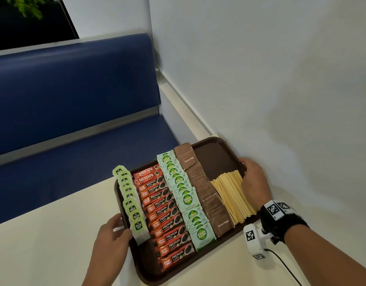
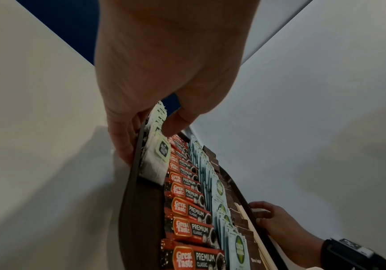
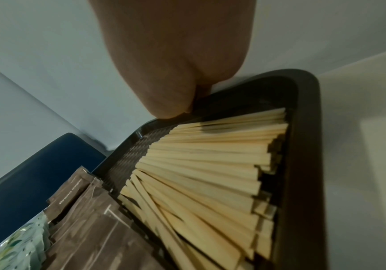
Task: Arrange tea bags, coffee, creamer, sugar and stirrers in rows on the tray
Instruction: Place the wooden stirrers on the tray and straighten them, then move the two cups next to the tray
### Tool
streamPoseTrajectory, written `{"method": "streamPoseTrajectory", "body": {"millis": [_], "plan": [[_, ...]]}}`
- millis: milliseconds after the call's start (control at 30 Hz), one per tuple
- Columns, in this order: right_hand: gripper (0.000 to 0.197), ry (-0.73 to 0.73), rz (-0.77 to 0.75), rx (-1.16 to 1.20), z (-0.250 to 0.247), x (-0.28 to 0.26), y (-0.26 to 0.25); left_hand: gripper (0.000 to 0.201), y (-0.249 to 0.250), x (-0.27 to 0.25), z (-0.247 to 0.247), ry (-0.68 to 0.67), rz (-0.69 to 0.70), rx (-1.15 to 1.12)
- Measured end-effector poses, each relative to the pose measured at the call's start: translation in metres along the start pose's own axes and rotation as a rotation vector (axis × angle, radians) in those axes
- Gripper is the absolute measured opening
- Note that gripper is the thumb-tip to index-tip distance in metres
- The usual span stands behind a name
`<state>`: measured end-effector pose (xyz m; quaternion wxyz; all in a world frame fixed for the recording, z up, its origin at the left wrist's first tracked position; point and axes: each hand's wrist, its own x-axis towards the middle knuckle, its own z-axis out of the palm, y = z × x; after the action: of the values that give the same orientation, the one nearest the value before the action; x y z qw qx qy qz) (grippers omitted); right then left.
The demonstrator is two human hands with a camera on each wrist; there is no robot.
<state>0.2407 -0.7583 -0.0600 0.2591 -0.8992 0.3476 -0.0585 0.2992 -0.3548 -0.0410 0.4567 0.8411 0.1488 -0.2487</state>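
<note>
A brown tray [image 1: 217, 159] lies on the cream table and holds five rows. From left to right these are green-tagged tea bags [image 1: 134, 215], red coffee sachets [image 1: 165, 219], pale green Coco Natura sachets [image 1: 186, 199], brown sugar packets [image 1: 208, 201] and wooden stirrers [image 1: 231, 195]. My left hand [image 1: 121, 227] grips the tray's left rim [image 2: 132, 182], fingers outside it and thumb over the tea bags [image 2: 159, 155]. My right hand [image 1: 247, 172] grips the right rim beside the stirrers [image 3: 210, 164]; its thumb presses the rim [image 3: 307, 146].
A white wall [image 1: 281, 79] stands close along the tray's right and far sides. A blue bench [image 1: 64, 89] runs beyond the table's [image 1: 44, 234] far edge. A white marker-tagged camera [image 1: 254, 240] with a black cable hangs under my right wrist.
</note>
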Motion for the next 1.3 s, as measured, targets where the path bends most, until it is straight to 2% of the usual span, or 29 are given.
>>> {"method": "streamPoseTrajectory", "body": {"millis": [167, 267, 400, 500, 600, 667, 733, 800, 833, 867, 900, 933, 1000, 1100, 1200, 1300], "plan": [[0.064, -0.01, 0.008, -0.021, 0.0, 0.0, -0.001, 0.053, 0.005, -0.004, -0.002, -0.026, -0.004, 0.038], [0.056, 0.025, -0.018, -0.04, -0.003, -0.006, -0.003, 0.053, 0.016, -0.016, -0.008, -0.037, 0.025, 0.03], [0.045, 0.099, -0.128, -0.133, -0.009, -0.029, -0.018, 0.05, 0.012, -0.033, -0.026, 0.002, 0.149, 0.077], [0.036, 0.083, -0.297, -0.101, -0.006, -0.062, -0.044, 0.04, -0.011, -0.048, -0.049, 0.057, 0.254, 0.147], [0.036, -0.069, -0.441, -0.038, 0.005, -0.11, -0.072, 0.035, -0.041, -0.073, -0.076, 0.051, 0.271, 0.145], [0.043, -0.213, -0.491, -0.015, 0.019, -0.149, -0.091, 0.034, -0.066, -0.092, -0.095, 0.033, 0.225, 0.104], [0.045, -0.276, -0.6, -0.011, 0.037, -0.188, -0.116, 0.033, -0.09, -0.112, -0.113, 0.012, 0.166, 0.06], [0.037, -0.312, -0.769, 0.017, 0.057, -0.227, -0.141, 0.031, -0.114, -0.136, -0.13, 0.022, 0.123, 0.07], [0.028, -0.343, -0.833, 0.025, 0.066, -0.246, -0.152, 0.029, -0.126, -0.147, -0.137, 0.042, 0.111, 0.081], [0.013, -0.402, -0.881, 0.03, 0.074, -0.262, -0.163, 0.028, -0.139, -0.158, -0.144, 0.062, 0.1, 0.081], [0.01, -0.488, -0.893, 0.036, 0.082, -0.276, -0.173, 0.028, -0.151, -0.169, -0.151, 0.086, 0.087, 0.073], [0.021, -0.593, -0.873, 0.045, 0.091, -0.288, -0.181, 0.026, -0.163, -0.18, -0.157, 0.124, 0.073, 0.067], [0.025, -0.763, -0.861, 0.037, 0.107, -0.313, -0.2, 0.021, -0.189, -0.202, -0.169, 0.274, 0.052, 0.068], [0.02, -0.876, -1.1, -0.004, 0.131, -0.346, -0.236, 0.013, -0.226, -0.23, -0.19, 0.596, 0.071, 0.088], [0.034, -0.952, -1.332, -0.09, 0.158, -0.374, -0.283, 0.025, -0.256, -0.244, -0.213, 0.853, 0.084, 0.151], [0.048, -0.993, -1.347, -0.021, 0.182, -0.405, -0.343, 0.049, -0.278, -0.249, -0.237, 1.056, 0.018, 0.204]]}}
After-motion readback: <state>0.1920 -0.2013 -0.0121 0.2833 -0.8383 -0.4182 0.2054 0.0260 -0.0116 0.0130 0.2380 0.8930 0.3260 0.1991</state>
